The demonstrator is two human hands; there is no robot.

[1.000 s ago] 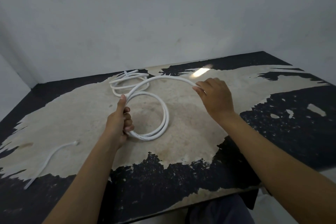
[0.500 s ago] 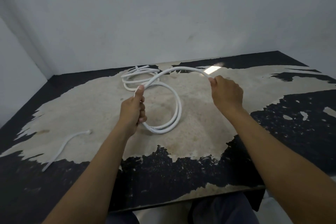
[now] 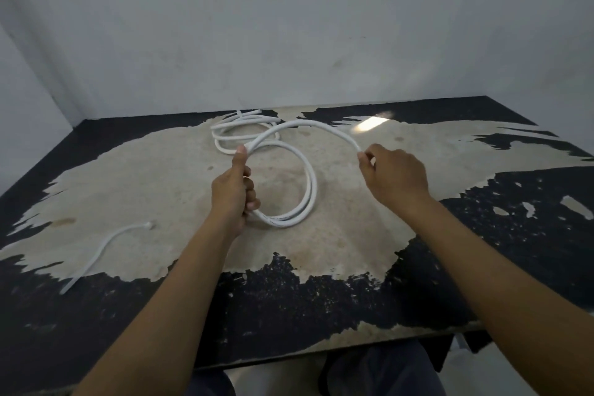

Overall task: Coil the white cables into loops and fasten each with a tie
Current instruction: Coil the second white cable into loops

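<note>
The big table (image 3: 482,235) fills the lower frame, its black top worn to pale patches. In the middle, the left hand (image 3: 233,193) is closed tight around the white cable (image 3: 308,190). It pinches the turns together at one spot, likely so the loops cannot spring apart. The right hand (image 3: 393,175), at center right, pinches the cable's free stretch between thumb and fingers and holds it up in an arch, probably to lay the next turn. The cable is smooth and round, with about two loops made. Behind it, at upper center, lies a finished bundle (image 3: 238,130). A short white piece (image 3: 103,247) rests at lower left.
</note>
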